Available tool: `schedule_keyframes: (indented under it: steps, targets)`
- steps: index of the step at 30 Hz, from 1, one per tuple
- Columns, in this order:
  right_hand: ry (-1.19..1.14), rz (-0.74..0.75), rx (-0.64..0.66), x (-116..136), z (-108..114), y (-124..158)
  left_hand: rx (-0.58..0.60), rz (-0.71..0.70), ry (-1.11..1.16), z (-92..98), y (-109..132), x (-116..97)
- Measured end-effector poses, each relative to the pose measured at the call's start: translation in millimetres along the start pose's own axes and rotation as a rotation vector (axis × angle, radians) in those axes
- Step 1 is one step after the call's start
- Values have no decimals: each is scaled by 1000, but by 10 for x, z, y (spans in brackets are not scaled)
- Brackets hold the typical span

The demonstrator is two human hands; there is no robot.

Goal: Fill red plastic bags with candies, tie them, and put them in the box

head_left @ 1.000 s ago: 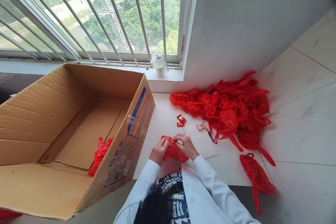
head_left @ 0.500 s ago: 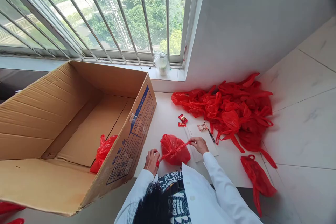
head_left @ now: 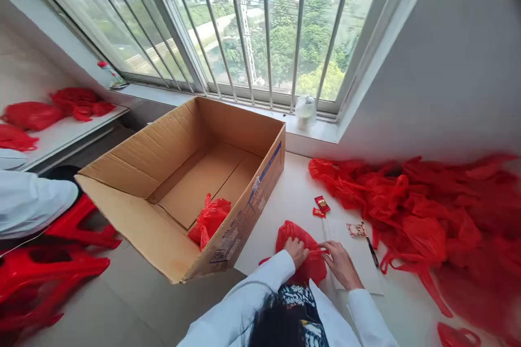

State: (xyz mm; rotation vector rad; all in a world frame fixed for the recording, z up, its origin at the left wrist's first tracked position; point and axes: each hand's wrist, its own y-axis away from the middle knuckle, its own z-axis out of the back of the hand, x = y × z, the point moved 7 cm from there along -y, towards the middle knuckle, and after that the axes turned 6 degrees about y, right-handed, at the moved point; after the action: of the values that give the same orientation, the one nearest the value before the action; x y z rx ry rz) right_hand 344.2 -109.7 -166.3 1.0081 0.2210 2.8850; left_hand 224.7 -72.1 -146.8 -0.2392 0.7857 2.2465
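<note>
A filled red plastic bag [head_left: 295, 231] sits on the white table in front of me, its top gathered. My left hand [head_left: 296, 252] lies over the bag's middle, fingers closed on the gathered plastic. Close beside it, my right hand [head_left: 342, 264] pinches a handle of the same bag at its right side. The two hands partly hide the knot area. Under my right forearm lies a white paper sheet [head_left: 362, 268] with a black pen [head_left: 372, 252] and a small printed packet [head_left: 356, 230] on it.
A large open cardboard box [head_left: 134, 173] stands left, holding a tied red bag [head_left: 210, 219]. Red bags [head_left: 411, 222] are heaped at right. Small red packets [head_left: 322, 204] lie behind my bag. A person's white sleeve [head_left: 36, 203] and red stools [head_left: 36, 282] are far left.
My view has turned left, bringing another person's sleeve, the stools and a second table into sight. My hands have come from opposite sides of the bag to close together over its top.
</note>
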Motion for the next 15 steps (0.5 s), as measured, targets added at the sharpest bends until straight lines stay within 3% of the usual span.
schedule_keyframes:
  steps: [2, 5, 10, 13, 15]
  targets:
    - [-54, -27, -87, -63, 88, 37, -4, 38, 13, 179, 29, -63]
    - [-100, -167, -230, -309, 288, 140, -126, 85, 72, 794, 380, -164]
    - [-64, -312, -281, -705, 535, 190, -540, 134, 272, 2314, 1596, -179]
    - [-46, -283, -236, -741, 536, 77, -739, 233, 303, 3042, 2353, 74]
    - [-66, -220, -194, -651, 466, -9, -871, 368, 199, 3400, 2747, 347]
